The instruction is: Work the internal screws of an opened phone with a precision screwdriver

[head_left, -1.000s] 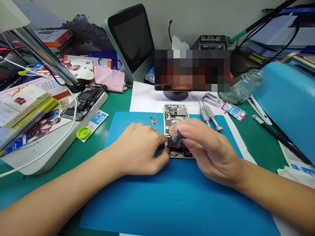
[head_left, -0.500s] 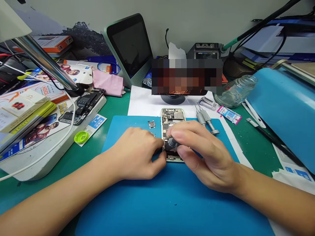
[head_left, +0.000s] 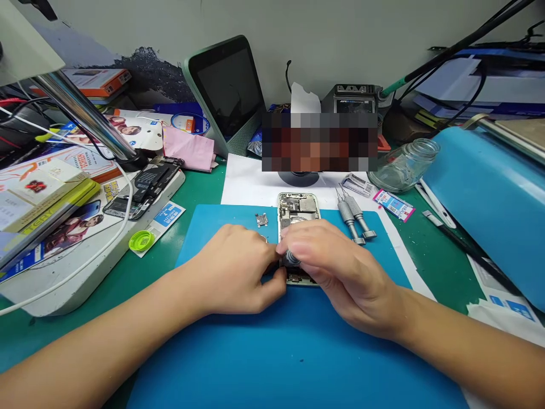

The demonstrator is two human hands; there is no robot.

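Note:
An opened phone (head_left: 304, 201) lies upright on the blue mat (head_left: 272, 352), its inner parts exposed. At its lower left edge, my left hand (head_left: 242, 270) is closed, with thumb and bent index finger gripping the phone's side. My right hand (head_left: 340, 267) reaches over the phone's lower half, fingers closed around a dark grey screwdriver (head_left: 292, 259). Most of the tool is hidden by the fingers, and its tip does not show. A small metal bracket (head_left: 261, 220) lies on the mat left of the phone.
Two silver screwdrivers (head_left: 356, 213) lie right of the phone. Behind stand a glass jar (head_left: 402, 165) and a tablet-like screen (head_left: 227, 85). Another opened phone (head_left: 147, 184) and a green cap (head_left: 141, 241) are at left. A black-handled tool (head_left: 468, 250) lies at right.
My right hand has drawn its fingers closer together around the screwdriver and tipped over it, covering more of it. My left hand stays at the phone's edge. The view has shifted slightly.

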